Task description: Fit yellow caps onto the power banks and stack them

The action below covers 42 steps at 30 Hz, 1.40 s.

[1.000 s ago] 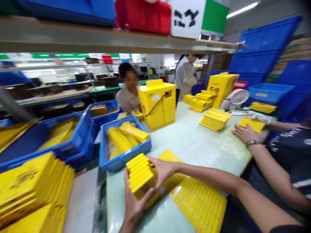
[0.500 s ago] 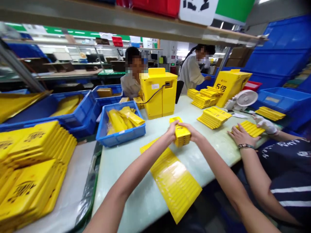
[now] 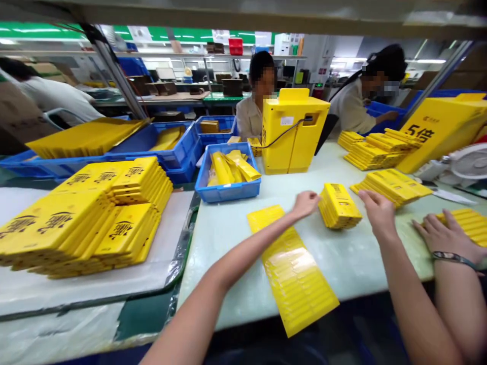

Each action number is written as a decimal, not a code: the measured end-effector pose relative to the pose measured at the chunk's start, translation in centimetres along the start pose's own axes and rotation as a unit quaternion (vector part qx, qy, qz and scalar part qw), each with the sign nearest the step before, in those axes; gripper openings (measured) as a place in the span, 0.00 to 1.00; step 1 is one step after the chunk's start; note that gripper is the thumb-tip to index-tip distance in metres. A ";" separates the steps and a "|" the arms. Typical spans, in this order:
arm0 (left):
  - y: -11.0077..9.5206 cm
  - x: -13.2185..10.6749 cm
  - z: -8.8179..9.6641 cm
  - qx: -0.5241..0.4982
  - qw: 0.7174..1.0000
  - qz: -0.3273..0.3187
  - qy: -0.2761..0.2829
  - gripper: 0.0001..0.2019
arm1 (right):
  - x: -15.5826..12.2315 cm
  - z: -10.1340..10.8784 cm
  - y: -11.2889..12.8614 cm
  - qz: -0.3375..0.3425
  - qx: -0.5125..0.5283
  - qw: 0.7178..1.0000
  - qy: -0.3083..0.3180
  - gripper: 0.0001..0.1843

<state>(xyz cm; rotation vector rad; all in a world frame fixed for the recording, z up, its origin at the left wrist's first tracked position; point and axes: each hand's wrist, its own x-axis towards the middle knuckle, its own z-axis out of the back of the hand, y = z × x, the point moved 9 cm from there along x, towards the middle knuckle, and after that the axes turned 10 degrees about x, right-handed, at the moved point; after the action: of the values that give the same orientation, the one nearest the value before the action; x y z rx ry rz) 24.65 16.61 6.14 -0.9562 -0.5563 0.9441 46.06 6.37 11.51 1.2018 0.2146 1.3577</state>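
Observation:
Between my hands a compact stack of yellow printed packets (image 3: 338, 207) stands on the table. My left hand (image 3: 305, 204) is at the left side of this stack, fingers curled together, with nothing visible in them. At the right side is my right hand (image 3: 379, 214), a little apart from the stack, its thumb and fingertips drawn together and nothing seen between them. Below my left forearm lies a flat yellow sheet with ribbed rows (image 3: 299, 274), glossy in the middle, its near end reaching over the table's front edge.
Blue bin (image 3: 228, 191) with yellow sleeves; yellow machine (image 3: 294, 137) behind. Large stacks of yellow packets (image 3: 87, 213) at left. More packets (image 3: 391, 185) and a fan (image 3: 470, 165) at right. A co-worker's hand (image 3: 443, 230) rests on yellow packets. Other people sit behind.
My hands have come off the packet stack and moved apart, leaving it standing on the table. The view has turned left, showing more of the left-hand stacks.

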 end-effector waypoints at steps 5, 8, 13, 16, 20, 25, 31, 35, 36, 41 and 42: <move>6.0 -2.4 7.1 0.158 0.986 -0.024 0.056 0.15 | -13.0 -3.3 1.1 -0.125 -0.047 0.985 0.105 0.09; 8.0 -2.7 7.6 0.215 0.972 -0.030 0.088 0.14 | -19.9 -7.3 3.1 -0.153 -0.116 0.967 0.166 0.08; 8.6 -1.5 7.3 0.248 0.965 0.002 0.088 0.16 | -22.6 -8.4 3.8 -0.218 -0.211 0.937 0.173 0.13; 8.3 -1.3 8.1 0.220 0.972 0.021 0.085 0.14 | -22.0 -8.1 3.6 -0.236 -0.190 0.936 0.177 0.13; 6.5 -3.0 10.6 0.127 0.988 0.019 0.089 0.20 | -20.3 -8.0 3.8 -0.208 -0.094 0.960 0.165 0.24; 3.4 -6.8 17.4 -0.011 1.000 -0.012 0.016 0.23 | -17.1 -8.4 3.6 -0.226 0.135 0.940 0.217 0.19; 2.8 -12.6 24.5 -0.065 0.995 -0.013 -0.076 0.21 | -10.4 -6.6 8.1 -0.147 0.195 0.934 0.261 0.29; 1.4 -18.6 27.4 0.016 0.983 -0.100 -0.156 0.17 | -6.9 -3.9 12.8 0.040 0.130 0.975 0.179 0.15; 1.2 -20.5 27.6 0.053 0.975 -0.126 -0.173 0.16 | -7.0 -3.7 13.4 0.077 0.118 0.975 0.170 0.13; 6.2 -27.8 23.3 0.138 0.982 -0.105 -0.077 0.13 | -12.1 -6.5 12.3 0.162 0.119 0.936 0.288 0.12; 7.7 -28.9 21.9 0.142 0.985 -0.091 -0.044 0.13 | -13.4 -7.4 11.4 0.148 0.128 0.925 0.324 0.12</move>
<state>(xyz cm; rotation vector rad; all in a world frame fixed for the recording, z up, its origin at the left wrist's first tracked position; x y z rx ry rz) -9.59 3.00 10.07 -0.6003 -0.5562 0.8767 29.72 -3.40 10.08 0.9776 0.7217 2.0203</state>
